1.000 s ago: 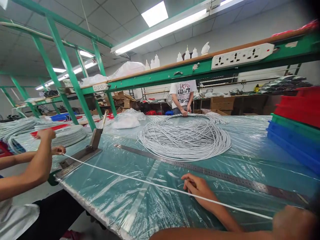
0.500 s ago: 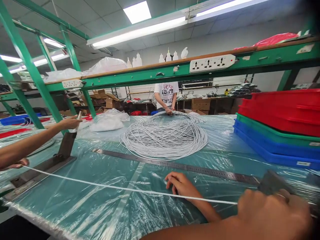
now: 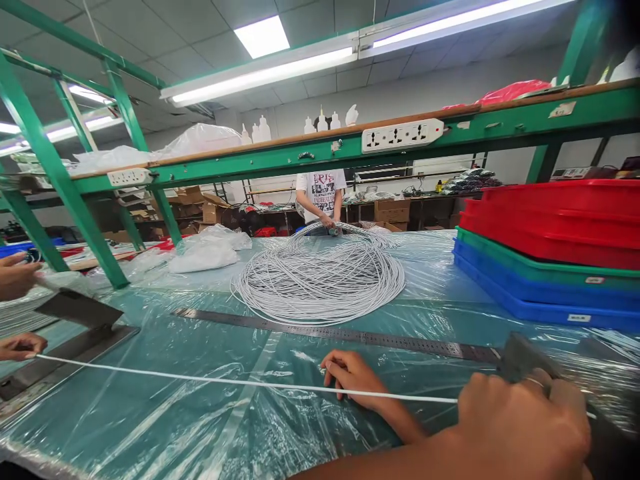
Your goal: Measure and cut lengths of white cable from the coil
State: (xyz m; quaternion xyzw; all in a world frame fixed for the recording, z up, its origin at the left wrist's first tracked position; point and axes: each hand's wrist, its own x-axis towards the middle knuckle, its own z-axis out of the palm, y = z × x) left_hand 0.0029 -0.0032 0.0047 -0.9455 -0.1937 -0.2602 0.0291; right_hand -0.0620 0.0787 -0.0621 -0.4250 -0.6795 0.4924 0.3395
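My left hand (image 3: 525,413) reaches across to the lower right, closed around a thin white cord (image 3: 250,383) beside a grey metal plate (image 3: 529,357). My right hand (image 3: 353,380) rests on the plastic-covered table under the cord, fingers loosely curled and apart, holding nothing visible. At the left edge another person's lower hand (image 3: 23,347) pinches the cord's other end. That person's upper hand (image 3: 17,275) is near a hinged metal tool (image 3: 80,310). A long steel ruler (image 3: 320,331) lies behind the cord.
A large coil of white cord (image 3: 320,283) lies beyond the ruler. Stacked red, green and blue trays (image 3: 540,227) stand at right. Plastic bags (image 3: 205,250) lie back left. A person (image 3: 321,193) stands behind the coil under a green shelf beam (image 3: 280,157).
The view has shifted slightly right. At left, the other person's upper hand has moved left and the tool's metal arm has tilted lower. My hands keep nearly the same pose.
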